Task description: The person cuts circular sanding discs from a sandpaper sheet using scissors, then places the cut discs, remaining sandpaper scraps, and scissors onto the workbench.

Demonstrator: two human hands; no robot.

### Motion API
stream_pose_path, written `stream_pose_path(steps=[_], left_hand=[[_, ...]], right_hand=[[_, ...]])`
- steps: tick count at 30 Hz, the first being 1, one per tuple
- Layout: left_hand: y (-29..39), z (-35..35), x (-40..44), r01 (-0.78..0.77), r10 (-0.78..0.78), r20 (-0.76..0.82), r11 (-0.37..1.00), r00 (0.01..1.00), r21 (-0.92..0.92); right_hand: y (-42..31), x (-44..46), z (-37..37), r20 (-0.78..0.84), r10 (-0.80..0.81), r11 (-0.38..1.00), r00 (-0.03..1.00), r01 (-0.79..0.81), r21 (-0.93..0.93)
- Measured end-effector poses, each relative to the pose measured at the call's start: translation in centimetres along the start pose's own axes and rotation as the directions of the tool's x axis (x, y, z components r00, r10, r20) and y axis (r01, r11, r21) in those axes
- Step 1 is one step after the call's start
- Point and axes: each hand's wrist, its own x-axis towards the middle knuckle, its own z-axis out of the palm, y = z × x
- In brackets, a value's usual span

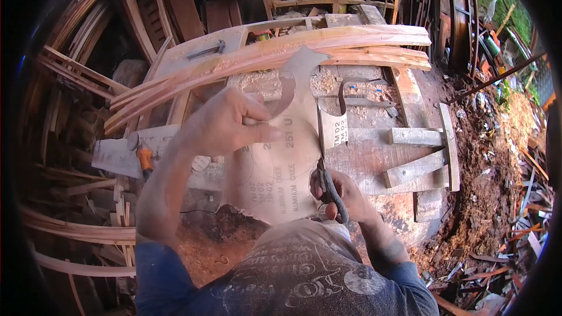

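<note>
My left hand (231, 120) pinches the edge of a sheet of sandpaper (275, 169), its pale back towards me with "ALUMINUM OXIDE" printed on it. Curved pieces have been cut from its far end, and faint round outlines are drawn on the back. In my right hand (342, 190) is a pair of scissors (321, 146), its fingers through the dark handles and the blades pointing away along the sheet's right side. A printed strip of the sandpaper (338, 133) lies right of the blades. The near edge of the sheet is ragged and rests close to my shirt.
Long curved wooden planks (363, 38) cross the far side of the workbench (369, 167). A hammer (144, 158) with an orange handle lies at left, another dark tool (206, 50) beyond. Short wood blocks (415, 136) sit at right; wood scraps (527, 228) cover the ground.
</note>
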Motion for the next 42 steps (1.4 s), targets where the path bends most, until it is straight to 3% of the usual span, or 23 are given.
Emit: stream_pose_path(steps=[2, 5, 8, 14, 17, 23, 26, 29, 31, 35, 38, 42], left_hand=[[0.1, 0.0, 0.1, -0.025, 0.025, 0.001, 1.0, 1.0, 0.009], [-0.1, -0.2, 0.4, -0.029, 0.027, 0.032, 0.997, 0.999, 0.067], [-0.6, -0.6, 0.7, 0.03, -0.047, 0.107, 0.987, 0.993, 0.155], [1.5, -0.6, 1.3, 0.101, -0.114, 0.121, 0.988, 0.986, 0.114], [0.7, -0.7, 1.4, 0.07, -0.091, 0.144, 0.987, 0.985, 0.145], [1.2, -1.0, 1.7, 0.042, -0.07, 0.168, 0.986, 0.983, 0.163], [1.1, -1.0, 2.0, 0.024, -0.053, 0.203, 0.99, 0.978, 0.142], [0.7, -1.0, 2.4, 0.032, -0.069, 0.245, 0.988, 0.967, 0.151], [1.4, -1.0, 2.7, 0.1, -0.144, 0.264, 0.98, 0.954, 0.173], [1.3, -1.2, 2.9, 0.093, -0.144, 0.291, 0.979, 0.946, 0.184], [1.8, -1.5, 3.3, 0.092, -0.173, 0.326, 0.964, 0.929, 0.249], [2.1, -1.5, 3.6, 0.107, -0.197, 0.32, 0.955, 0.927, 0.277]], right_hand=[[-0.7, 0.0, 1.0, -0.068, 0.057, 0.996, 0.996, -0.052, 0.079], [-0.8, 0.0, 0.9, -0.055, 0.085, 0.995, 0.995, -0.083, 0.047], [0.1, 0.1, 0.2, -0.017, -0.068, 0.993, 0.998, 0.066, -0.1], [1.0, 0.3, -0.7, 0.035, -0.086, 0.985, 0.996, 0.09, -0.148], [0.2, -0.2, 0.4, -0.042, 0.002, 1.0, 0.999, -0.003, -0.013], [-0.5, -0.5, 0.8, -0.018, 0.191, 0.975, 0.981, -0.187, 0.124], [0.2, -0.3, 0.3, 0.014, 0.072, 0.996, 0.997, -0.072, 0.044], [-0.1, 0.0, 0.1, -0.01, -0.148, 0.977, 0.989, 0.145, -0.159], [0.3, 0.1, -0.2, -0.003, -0.123, 0.985, 0.992, 0.122, -0.121], [1.1, 0.2, -0.9, 0.046, -0.096, 0.987, 0.994, 0.101, -0.128], [0.0, 0.0, 0.2, -0.001, 0.053, 0.999, 0.999, -0.053, 0.009], [0.3, -0.2, 0.3, -0.005, 0.066, 0.996, 0.998, -0.066, 0.059]])
